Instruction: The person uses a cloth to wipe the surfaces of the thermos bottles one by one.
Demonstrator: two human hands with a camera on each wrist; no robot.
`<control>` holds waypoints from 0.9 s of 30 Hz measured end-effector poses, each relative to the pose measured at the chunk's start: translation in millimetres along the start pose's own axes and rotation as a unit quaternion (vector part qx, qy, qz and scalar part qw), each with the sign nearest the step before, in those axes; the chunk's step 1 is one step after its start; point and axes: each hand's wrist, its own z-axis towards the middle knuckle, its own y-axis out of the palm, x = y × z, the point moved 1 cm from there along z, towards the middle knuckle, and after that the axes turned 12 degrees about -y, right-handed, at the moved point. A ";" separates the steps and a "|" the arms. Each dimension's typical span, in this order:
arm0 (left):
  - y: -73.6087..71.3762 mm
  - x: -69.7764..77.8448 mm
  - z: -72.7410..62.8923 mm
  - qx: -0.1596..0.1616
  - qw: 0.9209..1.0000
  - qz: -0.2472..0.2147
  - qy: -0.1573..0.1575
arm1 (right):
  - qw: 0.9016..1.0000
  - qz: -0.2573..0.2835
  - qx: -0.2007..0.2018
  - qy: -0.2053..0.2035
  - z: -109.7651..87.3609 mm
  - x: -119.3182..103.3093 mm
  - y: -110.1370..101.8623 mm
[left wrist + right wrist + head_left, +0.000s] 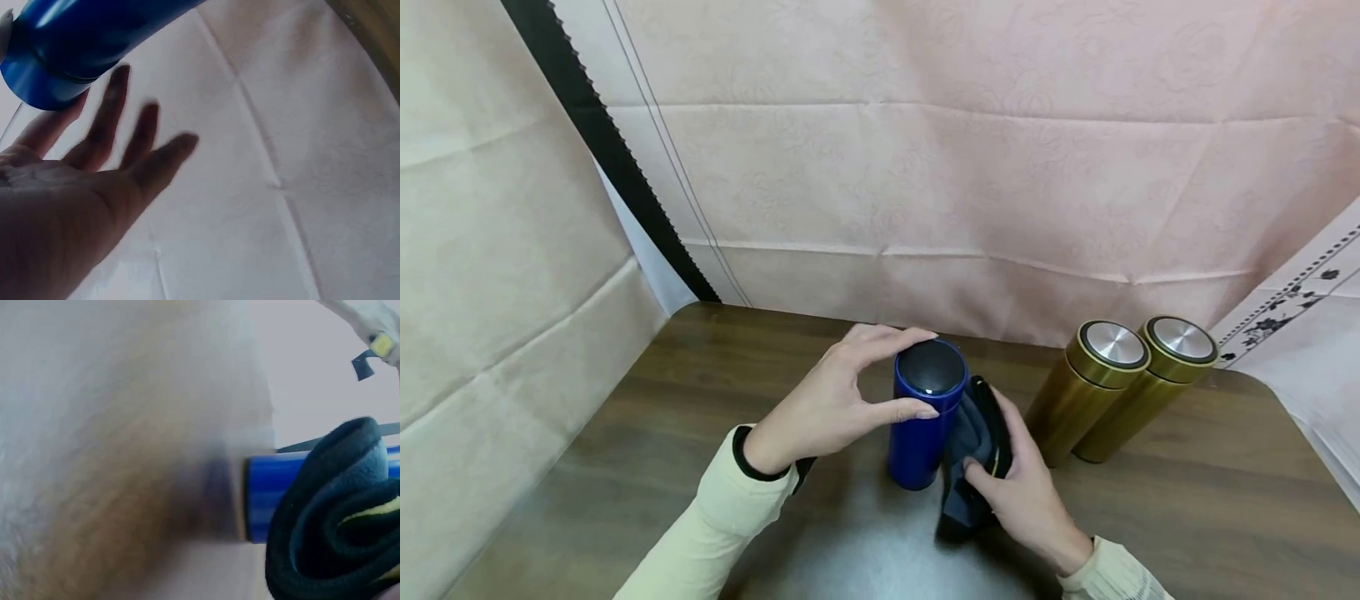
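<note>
A blue thermos bottle [914, 450] with a dark, shiny lid top [932, 367] stands upright on the table. My left hand [831, 400] holds it near the top, thumb at the near side of the lid and index finger at the far edge. In the left wrist view, the other fingers [103, 128] spread away below the blue bottle [87, 44]. My right hand [1018, 483] grips a folded dark blue cloth [970, 450] with a black, yellow-lined edge, close against the bottle's right side. The cloth [331, 512] overlaps the blue bottle [275, 487] in the right wrist view.
Two gold thermos bottles with silver lid tops, one nearer [1078, 400] and one behind [1150, 400], stand side by side right of my right hand. The brown wooden table [625, 467] ends at a pale hanging cloth [925, 183] behind, with another at left [497, 275].
</note>
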 end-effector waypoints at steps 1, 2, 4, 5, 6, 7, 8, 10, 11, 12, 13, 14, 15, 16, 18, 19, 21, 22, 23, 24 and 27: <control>0.1 -0.9 0.1 -0.005 1.000 0.001 0.001 | 1.000 0.005 0.012 -0.002 -0.5 -3.2 -2.9; 0.4 -2.4 -0.3 -0.009 1.000 0.003 0.001 | 1.000 0.007 0.021 -0.005 -0.8 -6.5 -5.9; 1.7 -6.4 -1.6 -0.015 1.000 0.006 -0.002 | 0.999 -0.002 0.039 -0.014 -0.8 -12.9 -11.7; 2.7 -9.0 -2.6 -0.017 1.000 0.007 -0.005 | 0.999 -0.010 0.048 -0.019 -0.9 -16.1 -14.7; 3.9 -11.6 -3.9 -0.018 1.000 0.009 -0.008 | 0.998 -0.018 0.057 -0.025 -1.1 -19.4 -17.6; 5.7 -14.6 -5.2 -0.018 1.000 0.008 -0.009 | 0.997 -0.027 0.065 -0.030 -1.5 -23.0 -20.5; 7.6 -17.7 -6.9 -0.017 1.000 0.003 -0.013 | 0.996 -0.037 0.072 -0.038 -2.0 -27.0 -23.5; 12.2 -24.2 -9.8 -0.016 1.000 -0.007 -0.012 | 0.993 -0.057 0.087 -0.055 -2.5 -35.8 -29.1; 14.6 -27.2 -11.5 -0.014 1.000 -0.013 -0.010 | 0.991 -0.067 0.092 -0.065 -2.7 -40.9 -31.5; 17.3 -30.4 -13.2 -0.014 1.000 -0.022 -0.010 | 0.989 -0.075 0.097 -0.077 -2.6 -46.3 -33.9; 19.9 -33.8 -14.7 -0.014 0.999 -0.032 -0.012 | 0.987 -0.084 0.100 -0.091 -2.1 -51.8 -36.1; 22.4 -37.1 -16.1 -0.014 0.999 -0.043 -0.014 | 0.985 -0.094 0.102 -0.108 -1.3 -57.6 -38.2; 25.1 -40.2 -17.2 -0.014 0.998 -0.053 -0.018 | 0.981 -0.101 0.103 -0.126 -0.2 -63.6 -40.5; 27.5 -42.8 -18.2 -0.015 0.998 -0.063 -0.022 | 0.978 -0.105 0.105 -0.148 1.1 -69.5 -42.7; 32.3 -47.5 -19.2 -0.014 0.997 -0.076 -0.026 | 0.969 -0.113 0.105 -0.193 5.0 -81.5 -48.2; 34.2 -49.2 -19.3 -0.012 0.997 -0.077 -0.026 | 0.964 -0.120 0.101 -0.213 7.3 -88.1 -51.6; 37.3 -51.9 -19.3 -0.007 0.997 -0.074 -0.024 | 0.955 -0.134 0.086 -0.250 13.4 -101.9 -58.6; 38.4 -52.7 -19.1 -0.003 0.997 -0.068 -0.021 | 0.951 -0.144 0.071 -0.263 17.0 -109.4 -62.1; 39.3 -53.7 -19.1 0.002 0.998 -0.061 -0.017 | 0.947 -0.159 0.051 -0.273 21.0 -117.2 -65.4; 40.0 -54.4 -19.2 0.008 0.999 -0.051 -0.013 | 0.942 -0.176 0.028 -0.285 25.4 -124.8 -68.0; 40.8 -56.8 -20.0 0.027 0.999 -0.022 -0.001 | 0.917 -0.229 -0.049 -0.324 39.0 -145.2 -71.3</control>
